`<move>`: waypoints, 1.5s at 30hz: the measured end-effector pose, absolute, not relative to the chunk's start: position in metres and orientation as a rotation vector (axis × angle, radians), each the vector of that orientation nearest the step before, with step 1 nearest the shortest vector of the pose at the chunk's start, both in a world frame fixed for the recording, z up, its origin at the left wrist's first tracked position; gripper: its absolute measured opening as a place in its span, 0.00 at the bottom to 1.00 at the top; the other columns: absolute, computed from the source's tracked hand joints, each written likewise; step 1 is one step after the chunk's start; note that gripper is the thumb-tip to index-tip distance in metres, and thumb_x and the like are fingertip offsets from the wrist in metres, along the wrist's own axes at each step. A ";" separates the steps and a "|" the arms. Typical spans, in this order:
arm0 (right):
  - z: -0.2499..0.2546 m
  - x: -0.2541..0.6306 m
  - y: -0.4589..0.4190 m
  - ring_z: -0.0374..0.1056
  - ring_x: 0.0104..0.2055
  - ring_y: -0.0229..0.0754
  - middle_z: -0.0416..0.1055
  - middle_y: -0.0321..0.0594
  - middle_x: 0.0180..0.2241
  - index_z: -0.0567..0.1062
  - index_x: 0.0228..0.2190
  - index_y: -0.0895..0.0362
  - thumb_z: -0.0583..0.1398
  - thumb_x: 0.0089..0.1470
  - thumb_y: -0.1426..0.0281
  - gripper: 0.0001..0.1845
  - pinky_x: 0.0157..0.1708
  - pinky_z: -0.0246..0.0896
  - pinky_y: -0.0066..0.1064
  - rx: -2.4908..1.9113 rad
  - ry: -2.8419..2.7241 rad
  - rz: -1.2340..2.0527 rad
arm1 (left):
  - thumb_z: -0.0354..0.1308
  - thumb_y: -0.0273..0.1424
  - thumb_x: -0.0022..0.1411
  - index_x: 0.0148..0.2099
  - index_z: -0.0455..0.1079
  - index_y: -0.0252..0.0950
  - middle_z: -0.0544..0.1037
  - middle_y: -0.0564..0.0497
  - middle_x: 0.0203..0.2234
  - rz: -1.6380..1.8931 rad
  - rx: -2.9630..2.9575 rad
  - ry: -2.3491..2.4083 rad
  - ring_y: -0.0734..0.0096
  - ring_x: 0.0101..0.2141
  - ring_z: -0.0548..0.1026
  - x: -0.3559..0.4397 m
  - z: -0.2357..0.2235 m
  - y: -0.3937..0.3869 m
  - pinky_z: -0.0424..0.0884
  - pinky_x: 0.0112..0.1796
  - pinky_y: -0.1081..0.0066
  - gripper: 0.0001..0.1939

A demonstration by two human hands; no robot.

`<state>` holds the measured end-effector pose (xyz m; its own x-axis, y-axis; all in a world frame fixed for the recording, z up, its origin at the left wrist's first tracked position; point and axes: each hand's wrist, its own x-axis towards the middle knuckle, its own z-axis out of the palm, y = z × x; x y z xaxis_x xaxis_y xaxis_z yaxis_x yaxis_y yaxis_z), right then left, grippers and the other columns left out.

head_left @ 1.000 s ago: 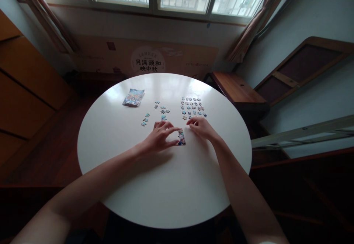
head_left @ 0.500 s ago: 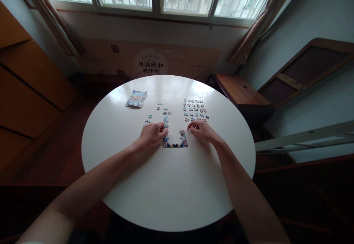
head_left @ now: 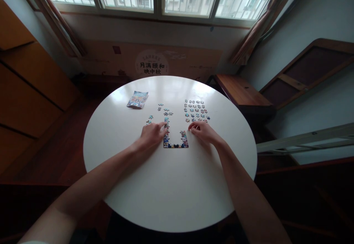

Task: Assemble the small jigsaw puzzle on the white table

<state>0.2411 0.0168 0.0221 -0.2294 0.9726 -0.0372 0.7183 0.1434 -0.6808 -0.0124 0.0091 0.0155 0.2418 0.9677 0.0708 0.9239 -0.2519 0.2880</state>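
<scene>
A partly joined jigsaw puzzle [head_left: 176, 145] lies on the white round table, forming a U with a taller left side. My left hand [head_left: 152, 133] rests against that left column, thumb and forefinger touching its edge and the other fingers curled under. Just beyond the shorter right column is my right hand [head_left: 202, 130], its fingertips drawn together in a pinch; anything between them is too small to make out. Past the right hand, loose puzzle pieces [head_left: 197, 106] lie in rows. More loose pieces [head_left: 166, 110] are scattered behind the left column, and a few lie by my left hand.
A colourful printed packet [head_left: 137, 99] lies at the back left of the round table [head_left: 177, 196]. A wooden bench [head_left: 240, 90] stands behind the table on the right. Windows and a printed board [head_left: 177, 57] are at the far wall.
My left hand has moved left from the puzzle's right column to its left column, uncovering the U shape. Its forefinger has since stretched forward slightly. My right hand stays nearly in place. The view shifted a little.
</scene>
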 end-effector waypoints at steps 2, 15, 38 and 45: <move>0.023 0.241 0.017 0.64 0.28 0.37 0.74 0.40 0.29 0.79 0.31 0.58 0.56 0.50 0.72 0.11 0.29 0.56 0.27 -1.612 -2.015 0.827 | 0.49 0.42 0.65 0.56 0.72 0.46 0.81 0.49 0.32 0.351 2.322 1.792 0.61 0.34 0.78 -0.012 0.016 0.009 0.67 0.36 0.68 0.21; 0.023 0.241 0.017 0.64 0.28 0.37 0.74 0.40 0.29 0.79 0.31 0.58 0.56 0.50 0.72 0.11 0.29 0.56 0.27 -1.617 -2.018 0.836 | 0.50 0.43 0.65 0.57 0.71 0.44 0.81 0.48 0.33 0.328 2.330 1.804 0.59 0.35 0.78 -0.012 0.017 0.009 0.67 0.35 0.68 0.22; 0.023 0.241 0.016 0.63 0.28 0.37 0.74 0.40 0.30 0.79 0.32 0.57 0.56 0.51 0.71 0.11 0.29 0.56 0.28 -1.624 -2.022 0.838 | 0.51 0.44 0.63 0.57 0.71 0.45 0.81 0.49 0.32 0.353 2.317 1.771 0.61 0.33 0.78 -0.013 0.016 0.009 0.67 0.35 0.69 0.22; 0.023 0.241 0.016 0.64 0.29 0.37 0.74 0.40 0.30 0.79 0.32 0.57 0.56 0.51 0.71 0.11 0.30 0.56 0.27 -1.629 -2.020 0.826 | 0.50 0.44 0.64 0.57 0.70 0.45 0.81 0.49 0.33 0.337 2.316 1.773 0.62 0.34 0.78 -0.013 0.016 0.010 0.67 0.36 0.69 0.22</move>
